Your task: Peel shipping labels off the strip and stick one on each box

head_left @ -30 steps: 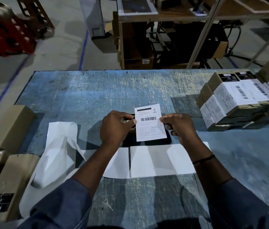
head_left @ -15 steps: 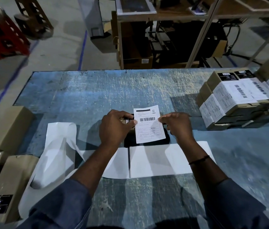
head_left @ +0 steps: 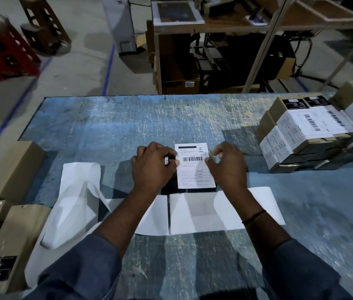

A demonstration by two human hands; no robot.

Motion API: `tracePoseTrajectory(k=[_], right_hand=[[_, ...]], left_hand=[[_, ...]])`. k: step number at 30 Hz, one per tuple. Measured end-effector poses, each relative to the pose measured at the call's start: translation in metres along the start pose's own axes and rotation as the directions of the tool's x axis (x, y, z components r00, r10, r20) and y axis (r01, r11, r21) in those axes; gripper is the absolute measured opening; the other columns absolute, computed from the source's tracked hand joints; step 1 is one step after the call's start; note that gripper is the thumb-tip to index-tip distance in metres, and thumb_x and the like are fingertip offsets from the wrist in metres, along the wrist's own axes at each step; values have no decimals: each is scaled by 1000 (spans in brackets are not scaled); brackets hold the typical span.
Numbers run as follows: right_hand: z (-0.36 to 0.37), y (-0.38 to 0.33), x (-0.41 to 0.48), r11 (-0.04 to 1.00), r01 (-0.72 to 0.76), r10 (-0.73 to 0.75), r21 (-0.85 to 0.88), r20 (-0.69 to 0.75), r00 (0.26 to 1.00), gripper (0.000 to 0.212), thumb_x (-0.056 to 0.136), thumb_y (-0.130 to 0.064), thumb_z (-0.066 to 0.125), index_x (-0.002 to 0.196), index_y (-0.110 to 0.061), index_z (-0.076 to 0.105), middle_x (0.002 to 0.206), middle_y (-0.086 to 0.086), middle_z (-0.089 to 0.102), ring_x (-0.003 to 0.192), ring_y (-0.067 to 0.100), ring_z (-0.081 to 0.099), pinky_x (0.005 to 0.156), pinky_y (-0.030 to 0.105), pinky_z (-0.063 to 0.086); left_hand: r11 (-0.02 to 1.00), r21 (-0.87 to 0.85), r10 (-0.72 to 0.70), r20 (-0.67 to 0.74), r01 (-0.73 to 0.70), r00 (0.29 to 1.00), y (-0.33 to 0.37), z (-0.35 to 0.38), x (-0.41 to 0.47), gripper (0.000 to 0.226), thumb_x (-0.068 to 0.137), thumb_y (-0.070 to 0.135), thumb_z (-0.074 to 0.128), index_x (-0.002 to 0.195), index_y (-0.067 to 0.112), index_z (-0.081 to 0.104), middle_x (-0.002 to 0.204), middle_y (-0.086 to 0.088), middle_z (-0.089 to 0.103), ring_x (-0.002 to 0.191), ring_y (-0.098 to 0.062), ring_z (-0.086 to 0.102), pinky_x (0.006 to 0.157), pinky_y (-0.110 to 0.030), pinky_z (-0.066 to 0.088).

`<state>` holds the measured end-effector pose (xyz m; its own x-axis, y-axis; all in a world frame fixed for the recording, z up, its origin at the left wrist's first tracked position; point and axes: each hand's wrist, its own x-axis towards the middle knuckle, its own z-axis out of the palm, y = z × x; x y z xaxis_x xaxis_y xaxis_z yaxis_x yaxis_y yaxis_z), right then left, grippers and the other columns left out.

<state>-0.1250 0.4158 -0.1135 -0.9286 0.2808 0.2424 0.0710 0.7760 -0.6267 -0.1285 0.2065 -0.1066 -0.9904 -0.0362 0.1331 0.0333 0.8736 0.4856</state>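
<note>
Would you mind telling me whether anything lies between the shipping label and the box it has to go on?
Nothing visible does. The shipping label is directly over the dark box, pinched at its side edges by the left hand and right hand; the empty backing strip lies apart, nearer the person.

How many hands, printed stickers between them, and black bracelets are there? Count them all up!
Hands: 2, left hand and right hand
Printed label between them: 1
Black wristband: 1
Total: 4
</note>
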Motion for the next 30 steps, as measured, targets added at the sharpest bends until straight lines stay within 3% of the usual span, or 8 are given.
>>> tracePoseTrajectory(k=[3, 6, 12, 16, 20, 23, 26, 30], right_hand=[[11, -6, -6, 911, 368, -349, -188, 127, 929, 39, 71, 3, 67, 105, -17, 69, 108, 7, 64, 104, 33, 58, 90, 43, 47], [22, -12, -3, 853, 508, -454, -120, 311, 835, 48, 71, 3, 67, 117, -10, 68, 117, 10, 65, 107, 35, 62, 97, 43, 49], [14, -14, 14, 911, 411, -379, 26, 446, 811, 39, 93, -1, 58, 131, -10, 59, 128, 10, 63, 114, 30, 59, 95, 34, 43], [7, -8, 36, 944, 314, -311, 106, 610, 729, 31, 100, -22, 49, 130, -18, 57, 125, 4, 65, 108, 25, 59, 89, 37, 47], [8, 8, 47, 911, 398, -363, 110, 672, 645, 41, 102, -39, 41, 134, -18, 57, 127, 1, 65, 104, 13, 55, 83, 31, 39], [4, 18, 49, 905, 424, -325, 11, 661, 676, 56, 97, -66, 32, 131, -29, 57, 121, -2, 67, 105, 17, 60, 86, 40, 48], [2, 26, 52, 881, 461, -283, -103, 666, 690, 70, 88, -80, 23, 123, -32, 59, 109, -1, 66, 101, 21, 60, 82, 41, 47], [-2, 33, 46, 831, 491, -304, -262, 527, 794, 69, 93, -81, 21, 82, -22, 55, 87, -3, 54, 87, 20, 51, 77, 40, 40]], left_hand=[[979, 103, 174, 27, -176, 984, 1, 3, 2, 30, 92, 42, 69, 122, 43, 70, 134, 22, 57, 129, -22, 40, 99, -42, 27], [933, 120, 324, 128, -339, 937, 1, 5, 6, 42, 98, 24, 58, 136, 40, 61, 144, 21, 55, 140, -22, 35, 105, -44, 19], [952, 10, 284, 342, -306, 896, 2, -2, 24, 49, 103, 24, 52, 151, 34, 46, 149, 11, 53, 146, -17, 26, 116, -44, 9], [959, 17, 238, 489, -282, 839, 1, -7, 36, 48, 106, 29, 47, 153, 35, 41, 151, 4, 51, 148, -23, 26, 119, -50, 11], [966, 7, 216, 533, -260, 818, -6, -8, 37, 44, 108, 35, 43, 152, 36, 40, 156, 6, 46, 147, -25, 28, 120, -52, 15], [969, -19, 220, 516, -246, 828, -10, -6, 33, 42, 108, 35, 42, 150, 35, 41, 154, 6, 45, 148, -23, 26, 121, -51, 15], [973, -20, 206, 507, -228, 837, -12, -3, 31, 40, 108, 37, 43, 147, 33, 43, 153, 7, 45, 149, -21, 24, 122, -53, 12], [981, 20, 156, 507, -192, 848, -20, 3, 34, 39, 107, 44, 43, 143, 33, 44, 151, 5, 45, 148, -22, 26, 122, -57, 10]])
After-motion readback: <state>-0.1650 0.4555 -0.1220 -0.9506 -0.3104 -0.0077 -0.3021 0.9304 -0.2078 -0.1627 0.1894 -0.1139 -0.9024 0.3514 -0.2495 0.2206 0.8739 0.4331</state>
